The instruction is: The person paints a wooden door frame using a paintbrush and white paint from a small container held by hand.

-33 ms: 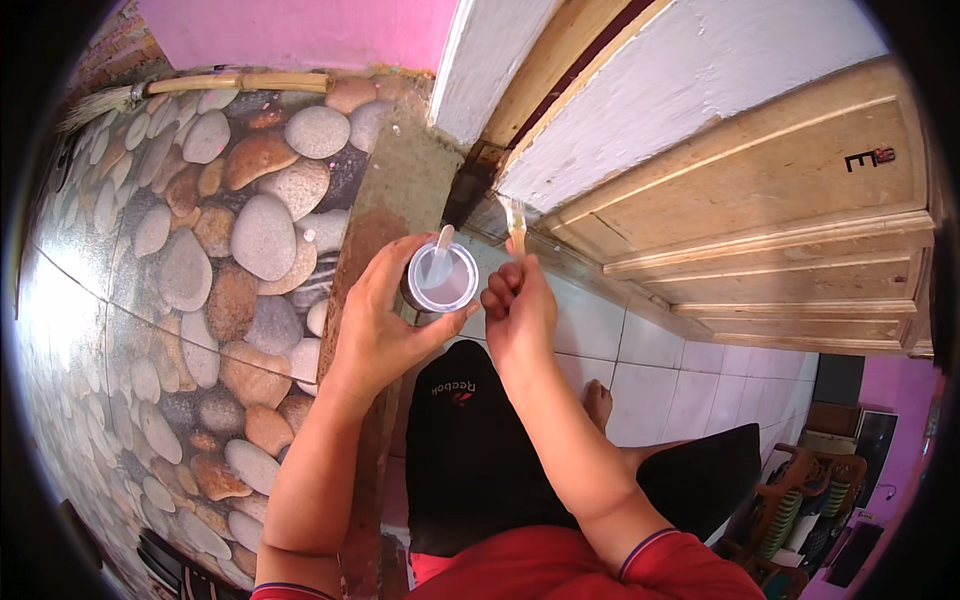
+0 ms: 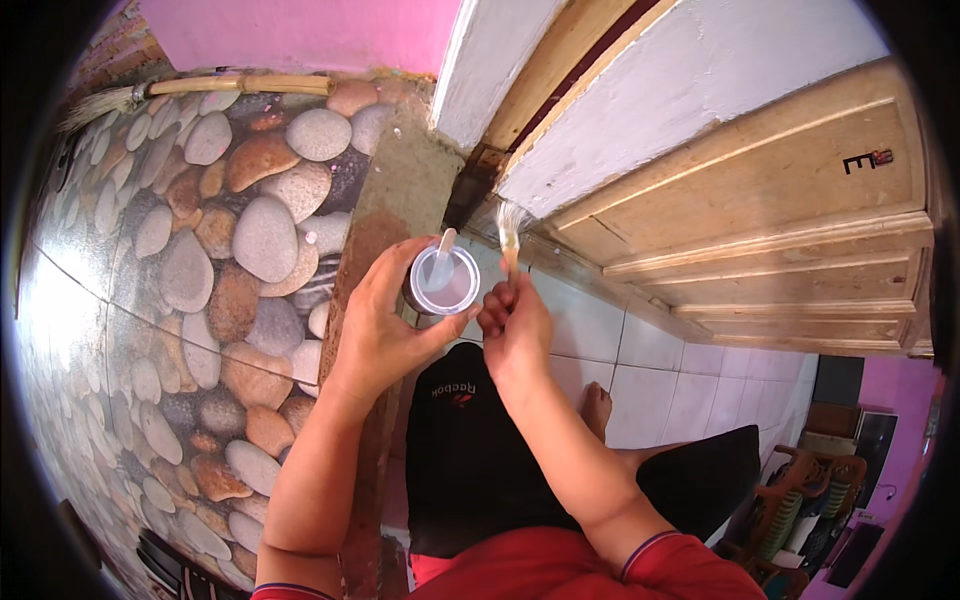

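My left hand [image 2: 385, 325] is wrapped around a small round paint can [image 2: 444, 283] with a pale rim. A flat wooden stick [image 2: 447, 240] leans in the can and sticks out over the far rim. In my right hand [image 2: 516, 325] is a paintbrush [image 2: 511, 235], gripped by its handle with the fingers closed. Its whitish bristles lie at the lower corner of the wooden door [image 2: 720, 240], near the edge of the white-painted section [image 2: 650, 110]. Whether the bristles touch the wood I cannot tell.
The door frame [image 2: 470, 75] rises ahead, beside a pink wall [image 2: 300, 30]. A raised concrete sill [image 2: 395, 190] separates pebble-patterned flooring [image 2: 265, 235] on the left from white tiles [image 2: 650, 345] on the right. A broom [image 2: 240, 84] lies far left. Wooden chairs [image 2: 810, 490] stand at lower right.
My right hand and the paintbrush have shifted slightly toward me and to the left. The can in my left hand is nearly where it was.
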{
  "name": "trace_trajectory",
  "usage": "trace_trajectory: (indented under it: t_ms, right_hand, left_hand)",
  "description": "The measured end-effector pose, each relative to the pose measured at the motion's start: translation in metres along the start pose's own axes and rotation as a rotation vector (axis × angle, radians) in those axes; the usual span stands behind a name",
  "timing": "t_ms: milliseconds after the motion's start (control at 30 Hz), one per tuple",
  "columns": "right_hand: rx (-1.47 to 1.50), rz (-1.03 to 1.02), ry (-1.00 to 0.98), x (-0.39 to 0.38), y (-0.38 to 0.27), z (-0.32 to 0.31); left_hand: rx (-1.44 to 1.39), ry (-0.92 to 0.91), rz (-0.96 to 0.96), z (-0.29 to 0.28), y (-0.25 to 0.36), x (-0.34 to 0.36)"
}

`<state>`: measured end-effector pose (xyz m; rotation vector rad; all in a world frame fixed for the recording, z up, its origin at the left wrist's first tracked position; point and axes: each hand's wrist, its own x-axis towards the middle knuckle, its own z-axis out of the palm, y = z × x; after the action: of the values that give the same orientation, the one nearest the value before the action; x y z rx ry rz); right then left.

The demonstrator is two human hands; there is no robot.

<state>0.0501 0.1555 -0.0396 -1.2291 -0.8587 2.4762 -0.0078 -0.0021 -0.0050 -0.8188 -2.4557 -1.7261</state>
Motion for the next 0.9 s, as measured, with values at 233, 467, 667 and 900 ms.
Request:
trace_trajectory:
  t_ms: [233,467,667,900]
  right_hand:
    - [-0.044,0.189,0.116,0.092,0.051,-0.04]
    - [0.062,0.084,-0.016,0.105,0.028,-0.007]
    - [0.041,-0.007,-0.022,0.059,0.018,0.013]
    - [0.034,-0.057,-0.042,0.028,-0.002,0.03]
  left_hand:
    - [-0.006,-0.009,0.018,0.005,0.003,0.005]
    - [0.01,0.003,-0.019,0.002,0.003,0.004]
    - [0.024,0.0,-0.012,-0.001,-0.003,0.001]
    - [0.017,0.005,-0.022,0.001,-0.002,0.001]
